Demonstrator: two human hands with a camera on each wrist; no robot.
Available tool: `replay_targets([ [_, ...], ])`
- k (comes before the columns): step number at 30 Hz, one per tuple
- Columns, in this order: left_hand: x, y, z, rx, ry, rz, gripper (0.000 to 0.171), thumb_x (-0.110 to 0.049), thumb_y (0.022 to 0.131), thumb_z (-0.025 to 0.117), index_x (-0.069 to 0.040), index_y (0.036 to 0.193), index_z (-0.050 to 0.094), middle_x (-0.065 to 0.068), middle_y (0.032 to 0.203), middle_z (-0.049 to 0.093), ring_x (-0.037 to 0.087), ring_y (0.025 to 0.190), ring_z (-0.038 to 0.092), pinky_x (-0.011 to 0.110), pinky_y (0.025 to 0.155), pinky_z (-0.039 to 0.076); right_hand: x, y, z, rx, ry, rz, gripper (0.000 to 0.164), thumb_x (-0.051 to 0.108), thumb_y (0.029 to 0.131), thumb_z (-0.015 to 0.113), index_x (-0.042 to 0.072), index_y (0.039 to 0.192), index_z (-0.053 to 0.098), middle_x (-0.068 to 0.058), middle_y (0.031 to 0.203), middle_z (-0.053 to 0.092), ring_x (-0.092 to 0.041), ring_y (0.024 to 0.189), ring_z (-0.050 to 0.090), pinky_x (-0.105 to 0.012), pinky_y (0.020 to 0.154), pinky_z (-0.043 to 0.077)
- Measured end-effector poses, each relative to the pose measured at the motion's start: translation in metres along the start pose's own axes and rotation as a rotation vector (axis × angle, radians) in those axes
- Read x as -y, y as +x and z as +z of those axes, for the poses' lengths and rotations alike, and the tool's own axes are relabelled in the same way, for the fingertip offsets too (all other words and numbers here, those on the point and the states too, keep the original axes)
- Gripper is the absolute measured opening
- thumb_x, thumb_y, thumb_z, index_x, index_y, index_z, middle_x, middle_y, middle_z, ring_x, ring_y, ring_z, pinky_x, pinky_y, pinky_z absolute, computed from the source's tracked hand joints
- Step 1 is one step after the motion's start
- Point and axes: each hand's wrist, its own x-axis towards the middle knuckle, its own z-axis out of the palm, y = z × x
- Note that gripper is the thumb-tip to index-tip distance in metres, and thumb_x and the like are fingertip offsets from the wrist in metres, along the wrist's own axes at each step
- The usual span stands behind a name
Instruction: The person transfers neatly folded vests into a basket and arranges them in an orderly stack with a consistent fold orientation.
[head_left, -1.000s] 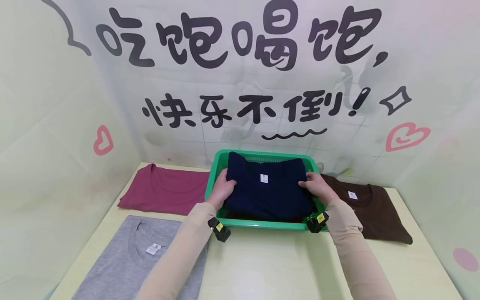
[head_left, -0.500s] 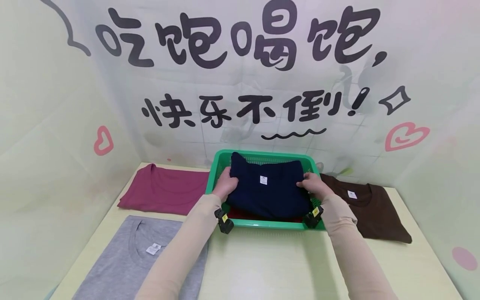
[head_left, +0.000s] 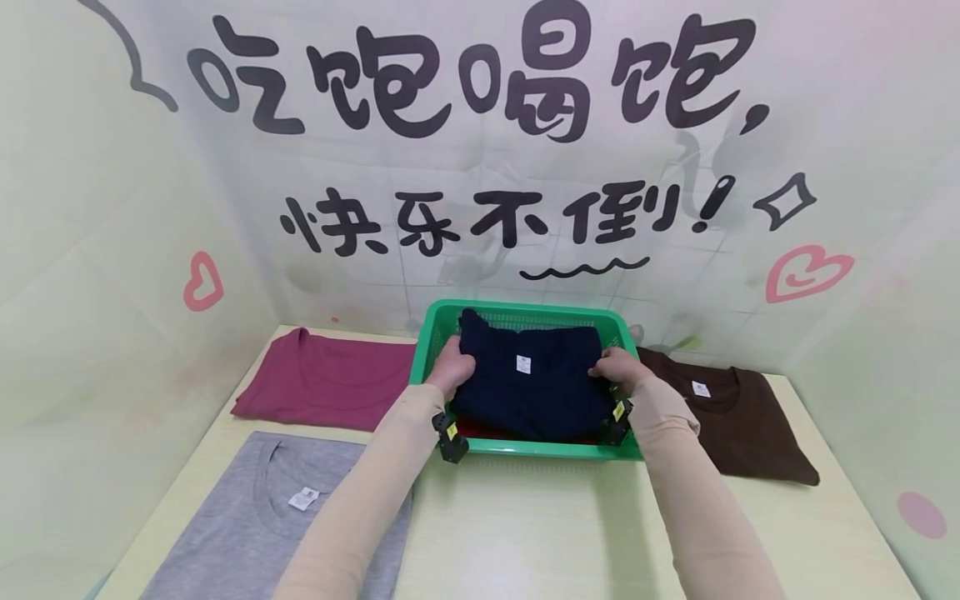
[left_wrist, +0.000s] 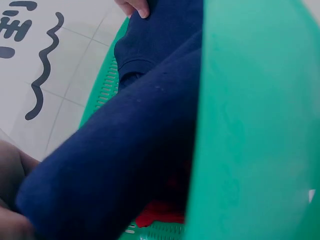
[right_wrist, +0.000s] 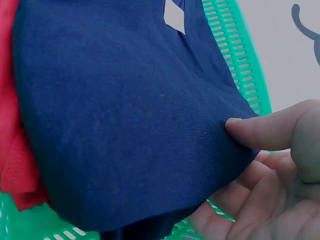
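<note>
Between both hands a folded navy blue T-shirt (head_left: 536,396) with a white neck label lies in the green plastic basket (head_left: 517,450). My left hand (head_left: 452,367) grips the shirt's left edge, thumb on top. At the opposite edge my right hand (head_left: 621,367) pinches the cloth; in the right wrist view the thumb (right_wrist: 265,127) presses from above with the fingers underneath. Below the navy shirt some red cloth (right_wrist: 17,165) shows inside the basket. The basket's near wall (left_wrist: 255,125) covers much of the left wrist view.
A folded maroon T-shirt (head_left: 337,379) lies left of the basket, and a grey T-shirt (head_left: 217,517) nearer on the left. To the right is a folded brown T-shirt (head_left: 750,429). Behind the table (head_left: 517,533) hangs a printed backdrop (head_left: 480,167).
Both hands have lowered the navy T-shirt slightly into the basket. The right hand has shifted a little to the left, and more red cloth shows at the basket's front.
</note>
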Motion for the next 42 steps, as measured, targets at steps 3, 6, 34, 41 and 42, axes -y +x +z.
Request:
replay_targets([
  [3, 0.0, -0.002, -0.001, 0.026, -0.01, -0.01, 0.056, 0.002, 0.09, 0.029, -0.005, 0.144, 0.014, 0.019, 0.146, 0.021, 0.036, 0.132, 0.023, 0.049, 0.103, 0.028, 0.0, 0.001, 0.001, 0.011, 0.007, 0.015, 0.025, 0.004, 0.092, 0.043, 0.009, 0.075, 0.025, -0.01, 0.087, 0.032, -0.025, 0.084, 0.037, -0.041, 0.076, 0.039],
  [6, 0.0, -0.003, -0.001, 0.049, -0.007, -0.021, 0.056, 0.001, 0.091, 0.028, -0.004, 0.144, 0.012, 0.019, 0.147, 0.019, 0.036, 0.133, 0.021, 0.049, 0.104, 0.027, -0.001, 0.001, 0.002, 0.018, 0.007, 0.026, 0.03, 0.004, 0.093, 0.042, 0.011, 0.073, 0.02, -0.007, 0.08, 0.026, -0.021, 0.074, 0.029, -0.038, 0.068, 0.029],
  [34, 0.01, 0.002, 0.0, 0.103, 0.07, -0.089, 0.049, -0.002, 0.093, 0.027, -0.002, 0.142, 0.022, 0.017, 0.142, 0.029, 0.03, 0.123, 0.034, 0.043, 0.101, 0.031, -0.01, 0.003, 0.008, 0.075, -0.02, 0.051, 0.063, 0.004, 0.092, 0.038, -0.01, 0.14, 0.0, -0.034, 0.142, 0.008, -0.049, 0.128, 0.017, -0.058, 0.098, 0.029],
  [41, 0.055, 0.054, 0.001, 0.18, 0.197, -0.102, 0.061, -0.018, 0.094, 0.029, -0.004, 0.145, -0.001, 0.016, 0.151, 0.004, 0.036, 0.136, 0.009, 0.051, 0.105, 0.023, -0.008, -0.002, 0.009, 0.08, -0.033, 0.047, 0.064, 0.005, 0.093, 0.039, -0.012, 0.139, -0.001, -0.035, 0.141, 0.008, -0.05, 0.128, 0.016, -0.057, 0.098, 0.03],
  [42, 0.059, 0.06, 0.003, 0.179, 0.203, -0.117, 0.061, -0.018, 0.094, 0.029, -0.003, 0.145, 0.0, 0.017, 0.15, 0.003, 0.037, 0.135, 0.008, 0.052, 0.105, 0.023, -0.007, -0.003, 0.009, 0.079, -0.034, 0.047, 0.064, 0.005, 0.093, 0.04, -0.012, 0.139, -0.001, -0.035, 0.141, 0.009, -0.05, 0.128, 0.016, -0.058, 0.098, 0.03],
])
